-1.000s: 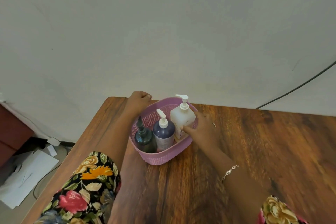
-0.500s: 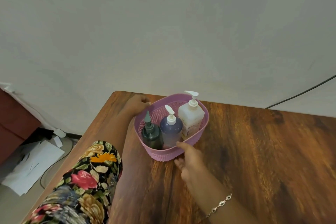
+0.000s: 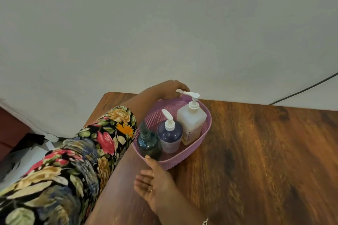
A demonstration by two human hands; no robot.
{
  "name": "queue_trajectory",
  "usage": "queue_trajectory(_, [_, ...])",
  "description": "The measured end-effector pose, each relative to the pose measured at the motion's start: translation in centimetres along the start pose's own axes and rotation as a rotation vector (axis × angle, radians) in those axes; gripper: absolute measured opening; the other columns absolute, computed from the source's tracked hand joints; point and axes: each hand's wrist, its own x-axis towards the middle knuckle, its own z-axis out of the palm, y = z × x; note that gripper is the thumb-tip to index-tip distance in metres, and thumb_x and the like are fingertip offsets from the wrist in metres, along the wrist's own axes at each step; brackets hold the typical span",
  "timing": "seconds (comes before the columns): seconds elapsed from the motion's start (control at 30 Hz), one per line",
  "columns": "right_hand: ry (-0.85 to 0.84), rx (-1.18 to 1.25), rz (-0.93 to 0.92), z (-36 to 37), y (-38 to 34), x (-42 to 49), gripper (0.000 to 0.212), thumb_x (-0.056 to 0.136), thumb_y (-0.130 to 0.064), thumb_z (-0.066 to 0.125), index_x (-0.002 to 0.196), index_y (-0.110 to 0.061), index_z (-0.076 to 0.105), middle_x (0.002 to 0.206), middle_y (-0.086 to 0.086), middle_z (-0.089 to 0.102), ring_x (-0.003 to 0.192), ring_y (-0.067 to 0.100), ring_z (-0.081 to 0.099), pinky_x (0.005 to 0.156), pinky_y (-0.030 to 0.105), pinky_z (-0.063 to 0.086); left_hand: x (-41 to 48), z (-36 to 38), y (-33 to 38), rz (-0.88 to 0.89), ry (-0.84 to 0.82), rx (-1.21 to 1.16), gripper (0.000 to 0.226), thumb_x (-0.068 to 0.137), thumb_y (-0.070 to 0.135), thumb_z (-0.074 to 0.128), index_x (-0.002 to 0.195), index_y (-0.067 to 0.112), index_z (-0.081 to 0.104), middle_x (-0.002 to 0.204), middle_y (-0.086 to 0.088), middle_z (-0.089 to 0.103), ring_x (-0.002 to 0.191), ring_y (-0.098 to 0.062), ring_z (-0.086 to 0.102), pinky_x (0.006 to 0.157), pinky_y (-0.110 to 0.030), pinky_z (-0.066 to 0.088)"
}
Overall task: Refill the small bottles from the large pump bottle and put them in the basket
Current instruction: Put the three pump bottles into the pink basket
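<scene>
A pink plastic basket [image 3: 206, 127] stands on the wooden table [image 3: 256, 160] near its far left corner. Three pump bottles stand upright inside it. The large white bottle [image 3: 191, 122] is at the back right, a purple bottle [image 3: 170, 138] is in the middle, and a dark green bottle [image 3: 149, 143] is at the front left. My left hand [image 3: 169, 89] reaches round the far side and grips the basket's far rim, beside the white pump nozzle. My right hand [image 3: 155, 184] lies at the near rim with its fingers stretched out and its thumb touching the rim.
A pale wall rises right behind the table. A black cable [image 3: 303, 88] runs down the wall at the right. On the floor to the left of the table lie white papers [image 3: 27, 157] beside dark red furniture [image 3: 11, 133].
My right hand left the white bottle's side and came round to the basket's near rim. My left hand slid along the far rim towards the white pump. The view moved closer.
</scene>
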Motion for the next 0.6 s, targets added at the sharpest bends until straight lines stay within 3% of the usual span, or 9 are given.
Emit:
queue_trajectory(0.1, [0.026, 0.032, -0.042, 0.4, -0.3, 0.4, 0.04, 0.085, -0.034, 0.065, 0.099, 0.003, 0.059, 0.089, 0.016, 0.064, 0.077, 0.022, 0.06, 0.076, 0.032, 0.053, 1.7, 0.6, 0.0, 0.036, -0.066, 0.034, 0.04, 0.091, 0.005, 0.05, 0.13, 0.015, 0.054, 0.128, -0.007, 0.057, 0.114, -0.026, 0.053, 0.098, -0.038, 0.04])
queue_trajectory(0.23, [0.027, 0.053, -0.076, 0.8, -0.5, 0.7, 0.031, 0.087, -0.026, 0.063, 0.099, 0.002, 0.061, 0.08, 0.014, 0.065, 0.07, 0.02, 0.06, 0.064, 0.029, 0.054, 2.7, 1.3, -0.3, 0.042, -0.131, 0.055, 0.043, 0.091, 0.0, 0.047, 0.132, 0.012, 0.049, 0.129, -0.01, 0.055, 0.115, -0.027, 0.051, 0.097, -0.036, 0.038])
queue_trajectory(0.33, [0.026, 0.057, -0.061, 1.2, -1.0, 0.7, 0.024, 0.089, -0.018, 0.06, 0.099, 0.004, 0.061, 0.071, 0.011, 0.062, 0.06, 0.018, 0.058, 0.054, 0.025, 0.052, 3.0, 1.4, -0.7, 0.034, -0.125, 0.065, 0.041, 0.089, 0.0, 0.049, 0.129, 0.009, 0.052, 0.126, -0.012, 0.056, 0.113, -0.028, 0.051, 0.095, -0.036, 0.038])
queue_trajectory(0.47, [0.03, 0.051, -0.003, 1.6, -1.7, 0.6, 0.013, 0.09, -0.012, 0.055, 0.09, 0.0, 0.059, 0.066, 0.011, 0.06, 0.054, 0.018, 0.055, 0.054, 0.027, 0.052, 3.0, 1.0, -0.8, 0.029, -0.101, 0.067, 0.041, 0.085, -0.004, 0.051, 0.122, 0.01, 0.058, 0.119, -0.011, 0.061, 0.107, -0.027, 0.054, 0.088, -0.032, 0.04])
queue_trajectory(0.6, [0.023, 0.005, 0.04, 0.7, -2.1, -0.5, 0.016, 0.092, -0.009, 0.049, 0.081, -0.001, 0.057, 0.062, 0.01, 0.056, 0.054, 0.018, 0.051, 0.053, 0.028, 0.048, 2.4, 0.6, -0.5, 0.023, -0.052, 0.058, 0.045, 0.082, -0.009, 0.048, 0.118, 0.013, 0.063, 0.112, -0.009, 0.064, 0.102, -0.025, 0.056, 0.089, -0.035, 0.044])
